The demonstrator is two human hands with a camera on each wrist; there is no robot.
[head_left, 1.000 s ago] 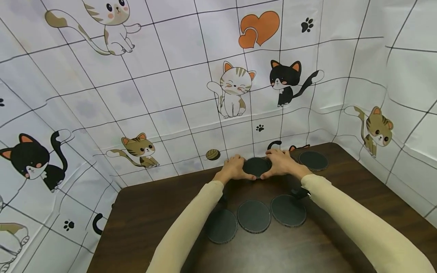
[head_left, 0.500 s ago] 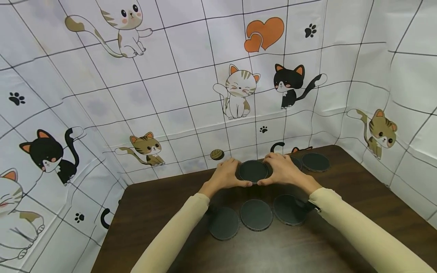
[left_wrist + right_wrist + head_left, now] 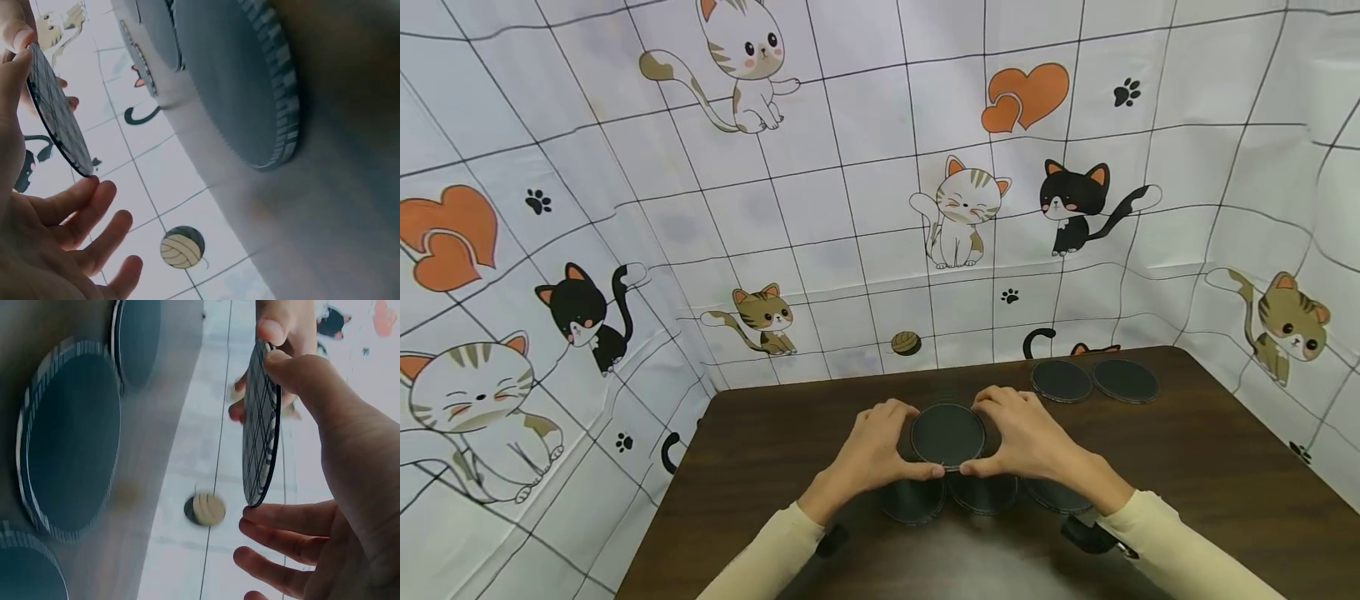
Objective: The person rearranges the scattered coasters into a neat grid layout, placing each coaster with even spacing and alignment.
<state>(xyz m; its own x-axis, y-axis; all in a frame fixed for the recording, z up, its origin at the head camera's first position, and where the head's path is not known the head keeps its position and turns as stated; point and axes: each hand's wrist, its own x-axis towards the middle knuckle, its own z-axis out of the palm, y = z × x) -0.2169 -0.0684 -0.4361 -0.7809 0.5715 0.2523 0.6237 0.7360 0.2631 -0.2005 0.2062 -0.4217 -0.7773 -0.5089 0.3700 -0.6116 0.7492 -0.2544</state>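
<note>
A round dark coaster [image 3: 948, 435] is held above the table between both hands. My left hand [image 3: 872, 446] pinches its left rim with thumb and fingertips; opposite, my right hand [image 3: 1026, 437] grips the right rim the same way. The thumbs almost meet at the near edge. Seen edge-on in the wrist views, the held coaster [image 3: 56, 109] shows a checked underside. Below the hands, three similar coasters lie in a row: left coaster [image 3: 913, 505], middle coaster [image 3: 985, 494] and right coaster [image 3: 1055, 497], each partly covered by the hands or the held coaster.
Two more coasters, one [image 3: 1061, 381] beside the other [image 3: 1126, 380], lie at the back right of the brown wooden table [image 3: 760, 467]. A white wall covering [image 3: 850, 217] with printed cats rises behind and at both sides. A dark strap [image 3: 1088, 533] circles the right wrist.
Both hands have brought the coaster from the back edge of the table toward me, up to above the near row. The back two coasters are now fully uncovered. The head view has shifted.
</note>
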